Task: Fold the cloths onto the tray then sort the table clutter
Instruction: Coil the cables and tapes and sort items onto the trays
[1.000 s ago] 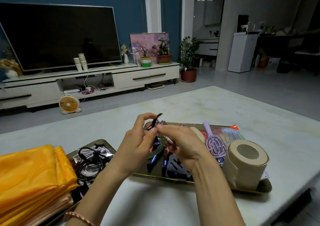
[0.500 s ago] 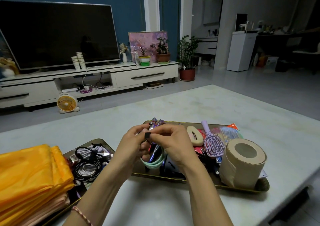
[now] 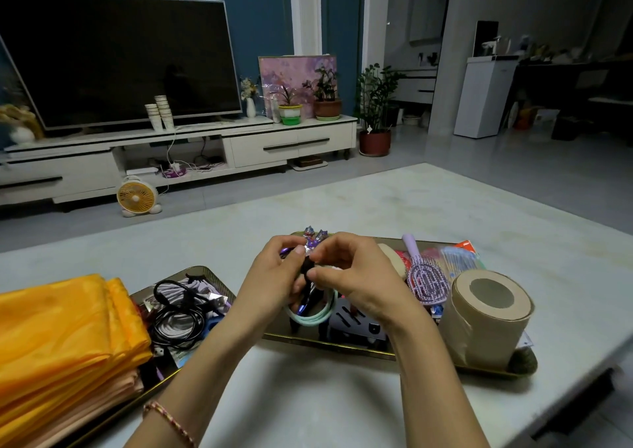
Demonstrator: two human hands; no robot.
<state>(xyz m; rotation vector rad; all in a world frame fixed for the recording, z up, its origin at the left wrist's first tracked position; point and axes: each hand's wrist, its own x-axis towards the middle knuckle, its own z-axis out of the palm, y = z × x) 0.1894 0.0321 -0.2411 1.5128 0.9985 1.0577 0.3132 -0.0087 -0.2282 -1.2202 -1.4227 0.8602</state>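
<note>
Head view: black item (image 3: 306, 269) mostly hidden, above tray (image 3: 329, 344).
Left hand (image 3: 274, 276): pinches item.
Right hand (image 3: 352, 276): pinches it too.
Cloths (image 3: 61, 327): folded, left of tray, cut off.
Table (image 3: 376, 200): stretches far beyond tray.

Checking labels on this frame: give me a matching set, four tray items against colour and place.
Items:
1. cloths
2. cables
3. roll
4. brush

Colour and place:
A. purple, right tray
B. orange, stacked on left tray
C. tan, right tray's near right corner
D. black, left tray

Pairs: 1-B, 2-D, 3-C, 4-A
</note>
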